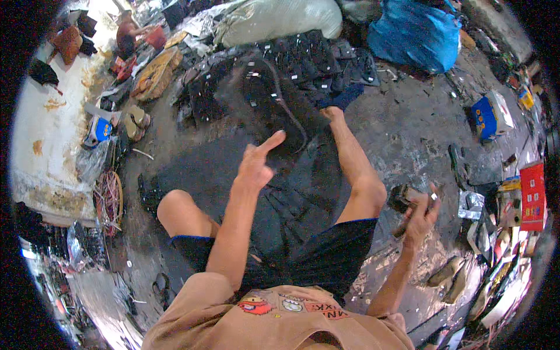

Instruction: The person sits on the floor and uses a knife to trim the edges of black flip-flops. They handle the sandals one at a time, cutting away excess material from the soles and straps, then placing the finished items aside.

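My left hand [256, 166] is raised over my lap, with its forefinger stretched out and its thumb apart. Just beyond the fingertip is a large dark piece [283, 96], smeared by motion, with a pale curved line along one side. I cannot tell whether the hand touches it. Off to the right, my right hand [421, 217] is wrapped round a dark, short object [401, 198] whose kind I cannot make out. A dark sheet [221, 169] lies on the floor between my bent legs.
Rows of black pieces with small white tags [306, 55] lie ahead, before a pale stuffed sack [283, 20] and a blue bag [415, 36]. A blue-and-white box [492, 115], a red box [532, 197] and loose shoes [452, 277] stand at right. Another person [126, 36] sits far left.
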`<action>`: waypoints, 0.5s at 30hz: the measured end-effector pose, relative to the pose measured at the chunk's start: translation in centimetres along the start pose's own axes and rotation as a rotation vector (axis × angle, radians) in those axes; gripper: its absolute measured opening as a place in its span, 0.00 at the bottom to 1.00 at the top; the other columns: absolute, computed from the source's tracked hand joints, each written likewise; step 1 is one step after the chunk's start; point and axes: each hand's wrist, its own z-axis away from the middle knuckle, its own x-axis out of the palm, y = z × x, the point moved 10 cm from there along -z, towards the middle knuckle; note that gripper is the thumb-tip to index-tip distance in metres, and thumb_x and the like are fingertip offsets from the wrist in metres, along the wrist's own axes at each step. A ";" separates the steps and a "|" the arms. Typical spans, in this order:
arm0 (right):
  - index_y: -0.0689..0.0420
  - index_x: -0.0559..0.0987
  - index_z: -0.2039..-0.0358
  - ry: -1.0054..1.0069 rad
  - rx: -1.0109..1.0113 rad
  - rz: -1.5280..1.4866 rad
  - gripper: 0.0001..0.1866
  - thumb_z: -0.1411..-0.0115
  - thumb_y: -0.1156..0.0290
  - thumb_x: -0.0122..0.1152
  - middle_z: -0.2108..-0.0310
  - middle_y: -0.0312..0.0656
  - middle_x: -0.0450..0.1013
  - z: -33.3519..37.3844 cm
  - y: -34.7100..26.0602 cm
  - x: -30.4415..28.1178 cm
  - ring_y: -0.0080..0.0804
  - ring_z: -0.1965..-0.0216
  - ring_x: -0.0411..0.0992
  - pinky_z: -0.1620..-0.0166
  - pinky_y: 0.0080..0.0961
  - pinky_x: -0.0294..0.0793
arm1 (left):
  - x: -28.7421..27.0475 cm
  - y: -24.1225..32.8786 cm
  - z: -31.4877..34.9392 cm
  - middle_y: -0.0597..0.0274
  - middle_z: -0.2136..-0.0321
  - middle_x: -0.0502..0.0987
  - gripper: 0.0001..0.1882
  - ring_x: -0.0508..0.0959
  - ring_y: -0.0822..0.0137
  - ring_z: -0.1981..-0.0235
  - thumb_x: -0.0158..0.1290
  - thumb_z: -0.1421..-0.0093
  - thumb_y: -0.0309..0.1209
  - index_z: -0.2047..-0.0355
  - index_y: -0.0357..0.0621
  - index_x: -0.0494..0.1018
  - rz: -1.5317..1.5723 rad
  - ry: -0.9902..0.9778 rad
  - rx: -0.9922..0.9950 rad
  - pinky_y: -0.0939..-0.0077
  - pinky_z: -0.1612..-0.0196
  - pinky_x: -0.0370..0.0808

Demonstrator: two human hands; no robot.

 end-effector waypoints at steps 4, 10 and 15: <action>0.53 0.78 0.43 -0.349 -0.087 -0.074 0.18 0.31 0.62 0.63 0.71 0.30 0.74 5.2 -6.7 13.4 0.13 0.80 0.64 0.80 0.14 0.64 | 0.5 6.5 7.2 0.53 0.51 0.81 0.30 0.83 0.57 0.52 0.70 0.48 0.22 0.44 0.36 0.75 0.290 0.256 0.127 0.62 0.46 0.81; 0.58 0.80 0.69 -0.642 -0.111 -0.320 0.14 0.40 0.63 0.76 0.78 0.27 0.73 15.9 -12.0 23.8 0.17 0.76 0.64 0.72 0.23 0.66 | 0.4 6.2 13.8 0.56 0.51 0.82 0.26 0.83 0.60 0.53 0.68 0.44 0.20 0.45 0.34 0.75 0.395 0.459 0.151 0.62 0.46 0.81; 0.59 0.81 0.64 -0.776 -0.255 -0.147 0.15 0.40 0.62 0.76 0.77 0.31 0.75 17.0 -13.1 25.9 0.18 0.74 0.66 0.71 0.24 0.67 | -1.1 4.9 13.7 0.57 0.55 0.83 0.20 0.84 0.61 0.56 0.70 0.44 0.26 0.52 0.32 0.79 0.325 0.608 0.033 0.62 0.50 0.82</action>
